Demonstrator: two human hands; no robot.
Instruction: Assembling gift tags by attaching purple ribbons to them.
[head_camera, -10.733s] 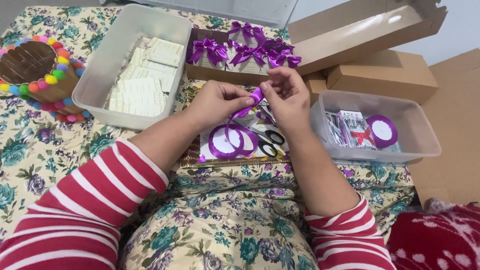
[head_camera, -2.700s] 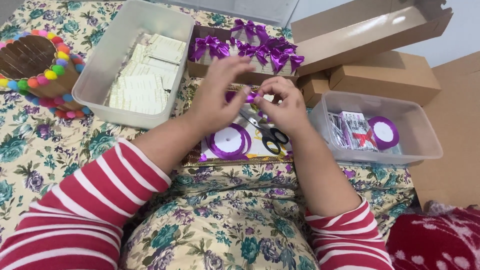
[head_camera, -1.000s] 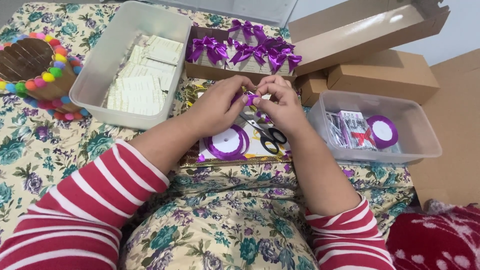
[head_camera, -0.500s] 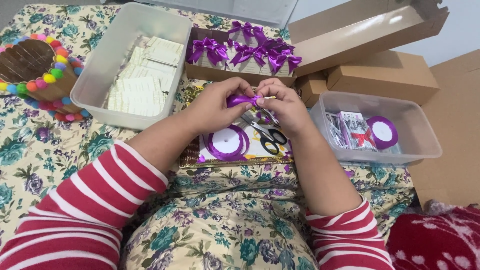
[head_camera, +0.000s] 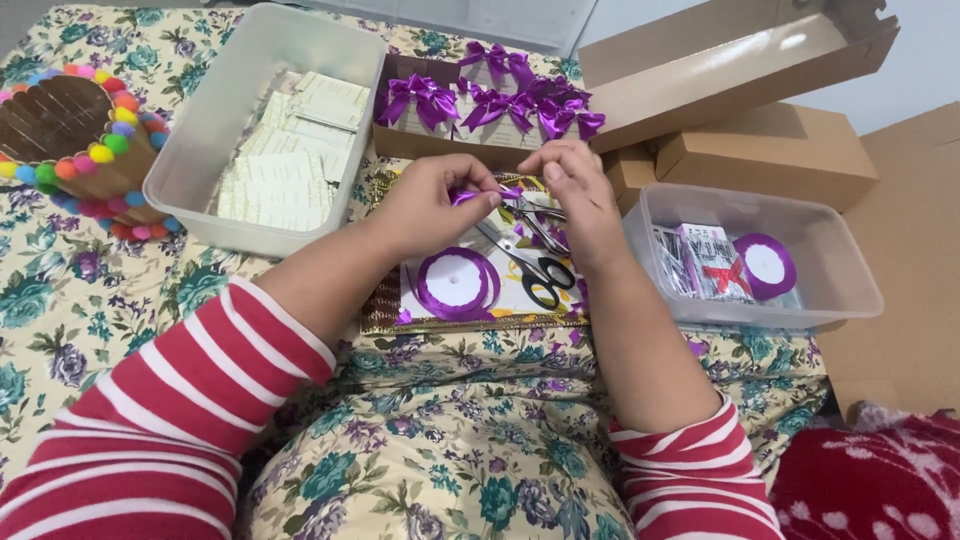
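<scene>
Satin purple ribbon (head_camera: 478, 195) (glossy loop) betw. both hands' fingers (head_camera: 497, 190)

I note a gold-edged rectangular tray (head_camera: 385, 310) at centre, carrying a purple ribbon spool (head_camera: 455, 282) and black-handled scissors (head_camera: 530, 270) — spool left of scissors. Behind it, a brown cardboard box of purple bows (head_camera: 480, 100); clear plastic tubs left (head_camera: 200, 150) and right (head_camera: 850, 290).

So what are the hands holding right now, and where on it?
Both hands pinch a short piece of purple ribbon: the left hand at its left end, the right hand at its right end.
</scene>
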